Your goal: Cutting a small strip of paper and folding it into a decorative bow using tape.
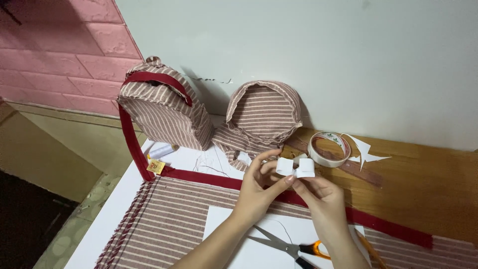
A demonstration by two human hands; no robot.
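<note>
White paper bow (295, 168) pinched between left hand (259, 187) and right hand (321, 197).

A single head-worn camera looks down and forward over the work surface, from close above the person's own forearms, which enter at the bottom edge. It faces the pale far wall (298, 50), with pink brick wall (59, 50) far left. The near striped cloth (169, 219) fills the lower part, and the floor (64, 234) shows at the near left.
</note>
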